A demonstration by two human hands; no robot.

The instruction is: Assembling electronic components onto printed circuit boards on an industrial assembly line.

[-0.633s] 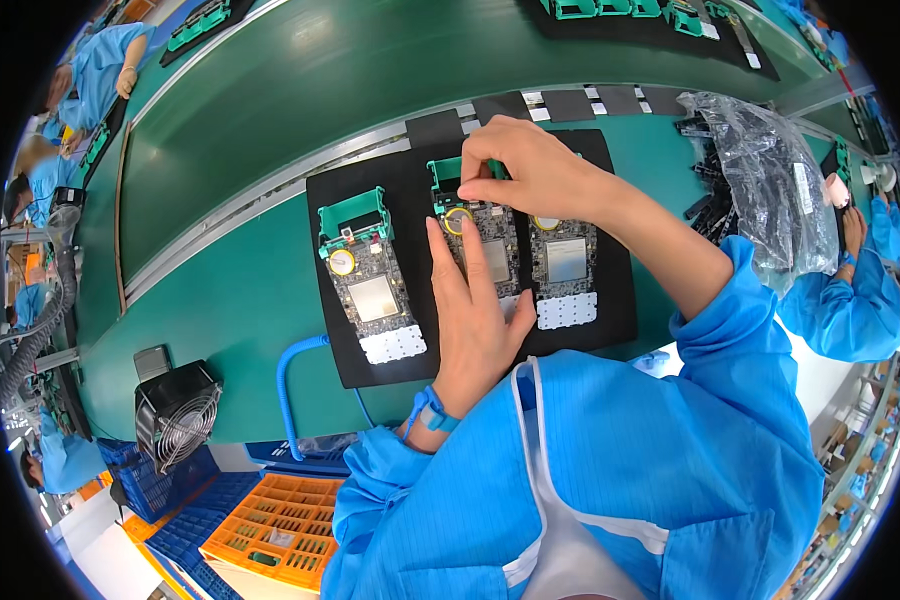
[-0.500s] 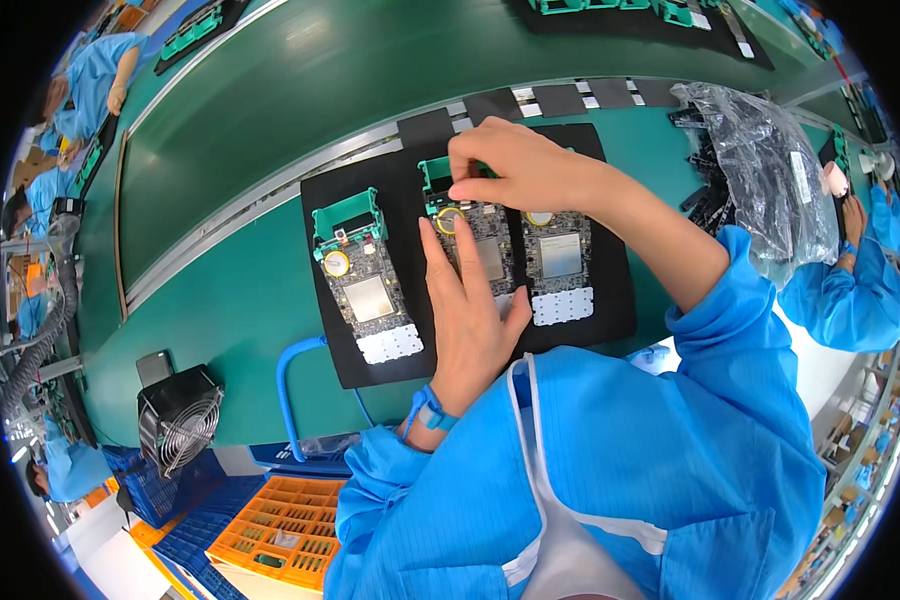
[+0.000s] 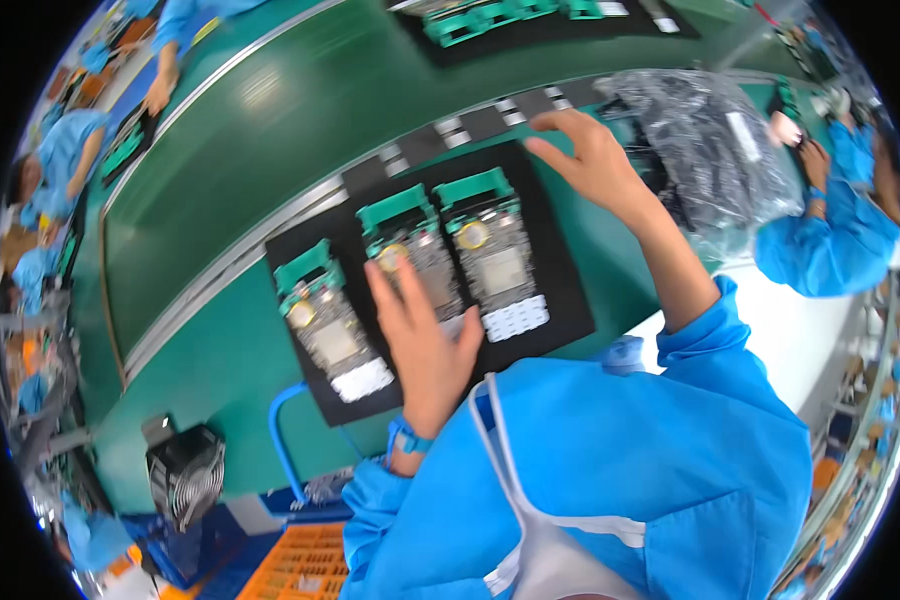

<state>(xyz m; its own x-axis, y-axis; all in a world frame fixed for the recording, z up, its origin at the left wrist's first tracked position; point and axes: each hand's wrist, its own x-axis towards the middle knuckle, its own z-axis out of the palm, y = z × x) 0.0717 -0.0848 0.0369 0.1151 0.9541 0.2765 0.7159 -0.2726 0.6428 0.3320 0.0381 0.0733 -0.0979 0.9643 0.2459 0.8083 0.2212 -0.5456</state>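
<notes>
Three circuit boards lie side by side on a black mat: a left board, a middle board and a right board. Each has a green plastic bracket at its far end, a round yellow-rimmed coin cell and a silver square plate. My left hand rests over the middle board with fingers stretched apart, hiding its near part. Off the mat's far right corner, my right hand hovers with thumb and fingers apart and nothing between them. A plastic bag is nearest to it.
The clear plastic bag holds dark parts at the right. Beyond the green conveyor belt sits another mat with green brackets. A cooling fan, blue tube and orange crate are at lower left. Co-workers sit on both sides.
My right hand has left the middle board's green bracket and moved right, its fingers opening. My left hand stays on the middle board. The whole view has turned and shifted.
</notes>
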